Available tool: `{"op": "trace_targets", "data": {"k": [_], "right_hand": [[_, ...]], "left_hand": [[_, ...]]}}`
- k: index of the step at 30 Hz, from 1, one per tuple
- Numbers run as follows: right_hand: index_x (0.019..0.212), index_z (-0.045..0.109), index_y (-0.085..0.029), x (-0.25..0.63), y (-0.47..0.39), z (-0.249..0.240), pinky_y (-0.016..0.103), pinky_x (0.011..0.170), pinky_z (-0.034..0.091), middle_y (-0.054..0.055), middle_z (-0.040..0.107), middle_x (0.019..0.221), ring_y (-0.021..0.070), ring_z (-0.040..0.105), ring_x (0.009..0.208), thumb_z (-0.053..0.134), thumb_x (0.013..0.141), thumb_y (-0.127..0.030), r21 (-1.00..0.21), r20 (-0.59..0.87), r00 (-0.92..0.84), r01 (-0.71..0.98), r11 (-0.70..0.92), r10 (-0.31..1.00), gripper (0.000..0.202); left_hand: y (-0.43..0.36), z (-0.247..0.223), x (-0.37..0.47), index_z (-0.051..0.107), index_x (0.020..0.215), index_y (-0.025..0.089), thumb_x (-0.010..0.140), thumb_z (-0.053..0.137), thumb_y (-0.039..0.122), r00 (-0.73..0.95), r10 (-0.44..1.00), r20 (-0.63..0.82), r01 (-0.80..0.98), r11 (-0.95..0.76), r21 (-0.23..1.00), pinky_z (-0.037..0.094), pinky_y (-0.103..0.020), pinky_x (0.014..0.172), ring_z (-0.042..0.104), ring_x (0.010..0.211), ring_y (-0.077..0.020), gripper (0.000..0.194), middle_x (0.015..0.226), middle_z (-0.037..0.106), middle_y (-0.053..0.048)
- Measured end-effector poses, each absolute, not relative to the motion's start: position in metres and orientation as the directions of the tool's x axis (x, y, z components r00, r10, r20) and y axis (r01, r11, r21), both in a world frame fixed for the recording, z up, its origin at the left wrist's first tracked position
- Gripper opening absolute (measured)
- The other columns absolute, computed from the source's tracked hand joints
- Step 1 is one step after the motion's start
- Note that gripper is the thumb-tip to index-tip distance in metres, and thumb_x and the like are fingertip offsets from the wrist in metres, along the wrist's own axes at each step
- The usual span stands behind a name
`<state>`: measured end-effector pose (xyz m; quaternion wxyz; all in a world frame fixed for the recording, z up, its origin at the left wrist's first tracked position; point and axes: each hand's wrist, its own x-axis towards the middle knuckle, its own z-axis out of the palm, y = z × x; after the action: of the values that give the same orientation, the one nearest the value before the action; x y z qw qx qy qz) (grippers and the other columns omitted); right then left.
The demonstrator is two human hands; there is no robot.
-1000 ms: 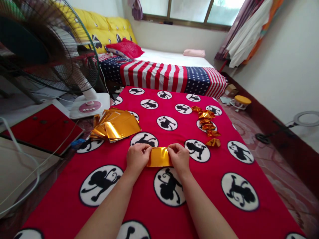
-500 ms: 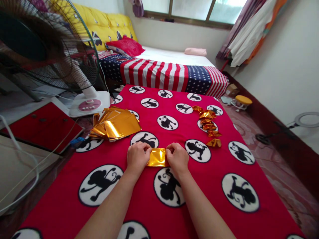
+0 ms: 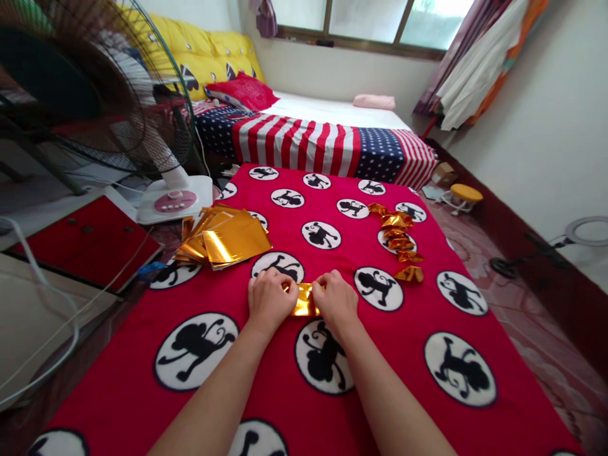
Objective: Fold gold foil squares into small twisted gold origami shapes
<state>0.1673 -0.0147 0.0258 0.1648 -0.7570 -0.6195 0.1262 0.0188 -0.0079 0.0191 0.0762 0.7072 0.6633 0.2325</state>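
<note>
A small folded piece of gold foil paper (image 3: 303,303) lies on the red cloth with monkey prints (image 3: 380,354). My left hand (image 3: 272,296) pinches its left side and my right hand (image 3: 336,299) its right side, fingertips curled on the upper edge. Parts of the paper are hidden under both hands. Up and to the left, a fanned stack of flat gold foil sheets (image 3: 237,237) rests on the cloth. Over on the right, several folded gold foil pieces (image 3: 399,240) form a loose row.
An electric fan (image 3: 173,196) stands at the left, beside a red-topped cabinet (image 3: 85,247). Beyond the cloth's far edge is a bed with a stars-and-stripes cover (image 3: 304,142). A yellow stool (image 3: 466,193) and a ring-light stand (image 3: 586,229) are on the right.
My hands have come closer together on the gold foil paper, the left one shifting right, so less of the paper shows between them. The view has shifted slightly.
</note>
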Motion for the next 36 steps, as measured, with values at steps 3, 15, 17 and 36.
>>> {"op": "trace_targets", "data": {"k": [3, 15, 17, 36], "right_hand": [[0.076, 0.073, -0.023, 0.164, -0.009, 0.027, 0.032, 0.061, 0.034, 0.008, 0.065, 0.09, 0.0214, 0.064, 0.073, 0.055, 0.084, -0.053, -0.367, -0.002, 0.2, 0.911, -0.186, 0.98, 0.036], [0.077, 0.075, -0.022, 0.167, 0.006, 0.037, 0.031, 0.065, 0.042, 0.011, 0.071, 0.084, 0.0263, 0.068, 0.081, 0.061, 0.078, -0.047, -0.292, -0.181, 0.213, 0.921, -0.26, 0.96, 0.029], [0.078, 0.074, -0.026, 0.173, 0.006, 0.037, 0.029, 0.064, 0.042, 0.007, 0.072, 0.082, 0.0243, 0.068, 0.082, 0.06, 0.078, -0.041, -0.329, -0.188, 0.204, 0.909, -0.257, 0.961, 0.021], [0.081, 0.071, -0.026, 0.193, 0.002, 0.03, 0.024, 0.059, 0.034, -0.002, 0.072, 0.08, 0.0144, 0.063, 0.075, 0.058, 0.075, -0.019, -0.507, -0.13, 0.155, 0.838, -0.2, 0.979, 0.015]], "left_hand": [[-0.008, 0.019, 0.023, 0.073, 0.068, 0.024, 0.081, 0.06, 0.046, -0.006, 0.967, 0.255, 0.911, -0.1, 0.4, 0.038, -0.039, 0.073, 0.06, 0.085, -0.0279, 0.029, 0.083, 0.069, -0.008], [-0.005, 0.022, 0.024, 0.074, 0.071, 0.025, 0.08, 0.062, 0.047, -0.034, 0.986, 0.164, 0.924, -0.031, 0.382, 0.038, -0.038, 0.077, 0.061, 0.088, -0.0269, 0.027, 0.087, 0.07, -0.006], [-0.005, 0.023, 0.022, 0.075, 0.073, 0.026, 0.081, 0.062, 0.045, -0.039, 0.99, 0.134, 0.921, -0.016, 0.389, 0.039, -0.037, 0.078, 0.061, 0.09, -0.0254, 0.024, 0.089, 0.071, -0.004], [0.0, 0.028, 0.0, 0.069, 0.079, 0.027, 0.078, 0.067, 0.041, -0.057, 0.998, -0.014, 0.903, 0.057, 0.425, 0.038, -0.032, 0.07, 0.065, 0.084, -0.0206, 0.014, 0.084, 0.074, 0.003]]}}
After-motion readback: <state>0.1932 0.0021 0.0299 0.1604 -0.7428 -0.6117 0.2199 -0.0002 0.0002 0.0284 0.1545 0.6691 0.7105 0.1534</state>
